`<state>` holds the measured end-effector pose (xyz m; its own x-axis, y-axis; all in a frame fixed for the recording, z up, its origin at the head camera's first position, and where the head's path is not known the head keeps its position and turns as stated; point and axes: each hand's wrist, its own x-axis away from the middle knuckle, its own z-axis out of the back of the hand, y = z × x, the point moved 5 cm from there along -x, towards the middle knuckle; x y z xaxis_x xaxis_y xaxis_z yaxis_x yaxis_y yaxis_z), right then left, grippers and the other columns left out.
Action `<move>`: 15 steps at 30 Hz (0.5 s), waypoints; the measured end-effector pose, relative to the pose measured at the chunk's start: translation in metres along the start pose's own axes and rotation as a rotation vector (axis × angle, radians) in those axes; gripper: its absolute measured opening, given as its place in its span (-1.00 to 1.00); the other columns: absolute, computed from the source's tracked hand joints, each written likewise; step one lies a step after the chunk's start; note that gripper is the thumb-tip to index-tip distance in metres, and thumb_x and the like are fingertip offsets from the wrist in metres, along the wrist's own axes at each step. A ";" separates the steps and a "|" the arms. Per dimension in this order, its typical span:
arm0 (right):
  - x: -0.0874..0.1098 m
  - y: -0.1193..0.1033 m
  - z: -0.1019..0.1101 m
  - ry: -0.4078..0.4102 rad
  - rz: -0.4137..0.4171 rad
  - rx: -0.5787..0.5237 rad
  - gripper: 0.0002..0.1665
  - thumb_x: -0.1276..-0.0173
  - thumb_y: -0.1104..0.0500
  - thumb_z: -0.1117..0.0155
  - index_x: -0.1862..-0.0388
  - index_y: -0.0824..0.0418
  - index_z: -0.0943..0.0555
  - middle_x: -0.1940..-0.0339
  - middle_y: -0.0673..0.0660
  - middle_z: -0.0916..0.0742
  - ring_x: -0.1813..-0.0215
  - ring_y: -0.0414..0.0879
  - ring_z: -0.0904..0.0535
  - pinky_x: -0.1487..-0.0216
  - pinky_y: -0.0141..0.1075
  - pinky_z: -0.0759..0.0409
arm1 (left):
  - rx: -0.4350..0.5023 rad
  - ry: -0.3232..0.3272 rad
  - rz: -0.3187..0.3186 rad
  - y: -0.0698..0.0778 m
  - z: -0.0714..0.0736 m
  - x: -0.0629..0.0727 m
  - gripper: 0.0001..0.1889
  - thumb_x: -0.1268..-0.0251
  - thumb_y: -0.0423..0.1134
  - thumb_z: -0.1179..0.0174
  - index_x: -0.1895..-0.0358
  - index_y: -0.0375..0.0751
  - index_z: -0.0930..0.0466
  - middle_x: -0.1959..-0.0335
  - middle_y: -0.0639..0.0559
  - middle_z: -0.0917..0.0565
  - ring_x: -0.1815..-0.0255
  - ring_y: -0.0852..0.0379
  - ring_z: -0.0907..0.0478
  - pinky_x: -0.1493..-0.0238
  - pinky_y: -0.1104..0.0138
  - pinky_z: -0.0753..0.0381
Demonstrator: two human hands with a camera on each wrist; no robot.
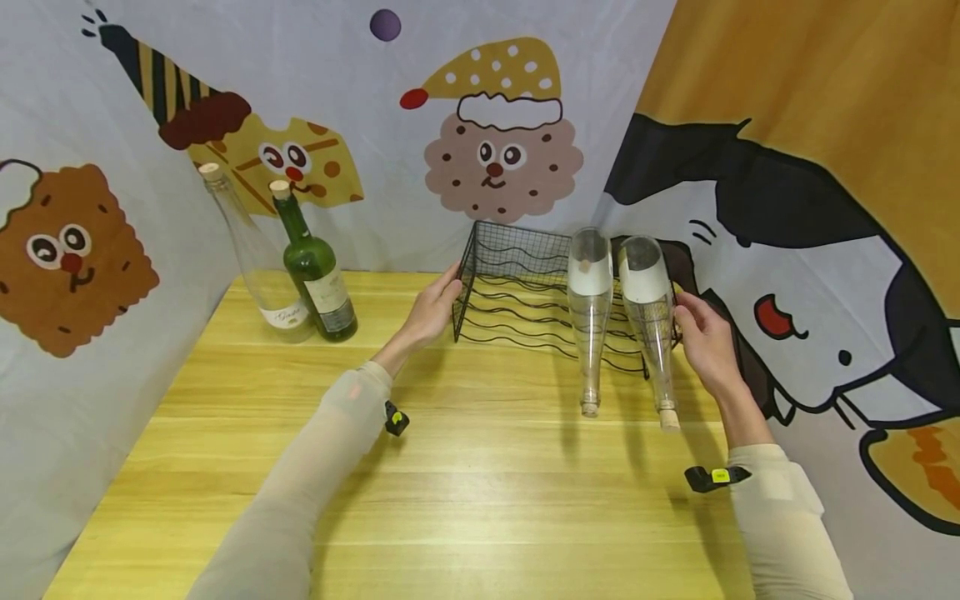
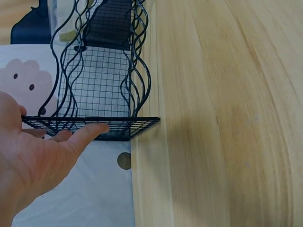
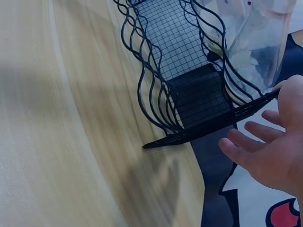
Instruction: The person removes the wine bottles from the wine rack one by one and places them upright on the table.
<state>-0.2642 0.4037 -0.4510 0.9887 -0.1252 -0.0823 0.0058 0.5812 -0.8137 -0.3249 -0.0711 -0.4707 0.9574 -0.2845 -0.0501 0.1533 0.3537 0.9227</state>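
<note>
A black wire wine rack [image 1: 517, 312] stands at the back of the table. My left hand [image 1: 433, 310] holds its left side panel at the edge, with other fingers along the outside in the left wrist view. On the opposite side my right hand [image 1: 705, 337] grips the right panel near its edge, and its lower fingers sit loosely off the mesh in the right wrist view. Two clear glass bottles with corks, one bottle [image 1: 590, 321] and another bottle [image 1: 649, 321], lie across the rack's right part, necks toward me.
To the left, a tall clear corked bottle [image 1: 262, 267] stands upright beside a green corked wine bottle [image 1: 318, 283]. A cloth printed with cartoon figures [image 1: 405, 192] hangs behind the wooden table [image 1: 465, 492] and along its sides.
</note>
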 end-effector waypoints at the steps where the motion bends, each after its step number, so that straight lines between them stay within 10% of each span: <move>1: 0.000 0.000 0.001 0.001 0.004 -0.002 -0.16 -0.90 -0.27 0.15 -0.90 0.14 -0.17 -0.87 0.33 -0.34 -0.84 0.40 -0.24 -0.76 0.46 -0.30 | 0.001 0.000 0.000 0.000 0.000 0.000 -0.35 -0.95 0.20 0.33 -0.91 0.27 0.08 -0.93 -0.03 -0.10 -0.87 -0.22 -0.24 -0.96 -0.17 -0.04; 10: 0.004 -0.007 0.009 0.038 0.065 0.010 -0.25 -0.92 -0.17 0.14 -0.90 0.08 -0.19 -0.84 0.29 -0.40 -0.83 0.29 -0.30 -0.85 0.16 -0.37 | 0.013 -0.003 0.006 0.001 0.000 0.001 -0.34 -0.95 0.21 0.33 -0.91 0.26 0.08 -0.94 -0.01 -0.04 -0.92 -0.21 -0.11 -0.97 -0.16 -0.01; 15: 0.006 -0.014 0.012 0.064 0.116 0.015 -0.27 -0.92 -0.14 0.08 -0.89 0.09 -0.23 -0.83 0.29 -0.43 -0.82 0.26 -0.35 -0.65 -0.61 -0.42 | 0.017 -0.001 0.010 0.002 -0.001 0.001 -0.34 -0.95 0.20 0.33 -0.91 0.24 0.08 -0.94 -0.03 -0.06 -0.90 -0.23 -0.16 -0.97 -0.17 0.00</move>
<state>-0.2563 0.4049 -0.4332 0.9713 -0.1076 -0.2122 -0.1050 0.6068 -0.7879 -0.3233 -0.0702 -0.4692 0.9586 -0.2818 -0.0408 0.1398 0.3411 0.9296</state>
